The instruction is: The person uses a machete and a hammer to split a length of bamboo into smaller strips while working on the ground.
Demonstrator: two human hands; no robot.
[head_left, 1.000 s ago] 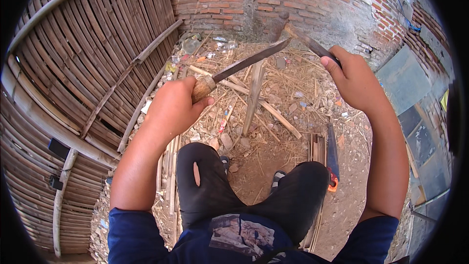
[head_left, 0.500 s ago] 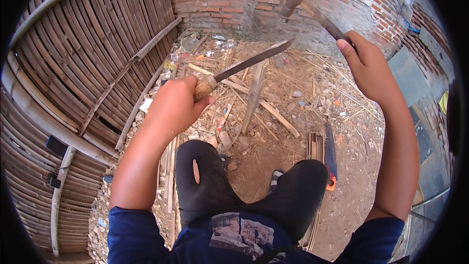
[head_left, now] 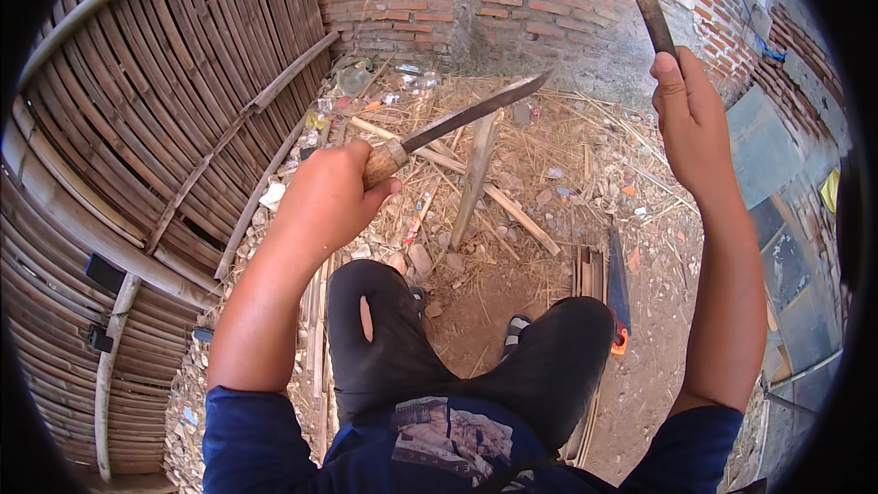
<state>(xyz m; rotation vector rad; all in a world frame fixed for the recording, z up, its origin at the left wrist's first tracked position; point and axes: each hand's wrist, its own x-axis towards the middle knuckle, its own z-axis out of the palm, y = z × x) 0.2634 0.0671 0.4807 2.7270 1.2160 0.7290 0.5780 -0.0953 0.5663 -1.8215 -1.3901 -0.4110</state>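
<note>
No lettering, number or sign can be read. The dark blue shirt (head_left: 370, 453) bears a printed picture (head_left: 448, 434) on its front, with small marks too faint to decipher; print on the red-and-white wrapper (head_left: 414, 230) upon the ground (head_left: 471, 334) is likewise too small to tell.

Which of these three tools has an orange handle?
The saw beside the right knee; the knife in the left hand and the hammer in the right hand are both wooden-handled.
</note>
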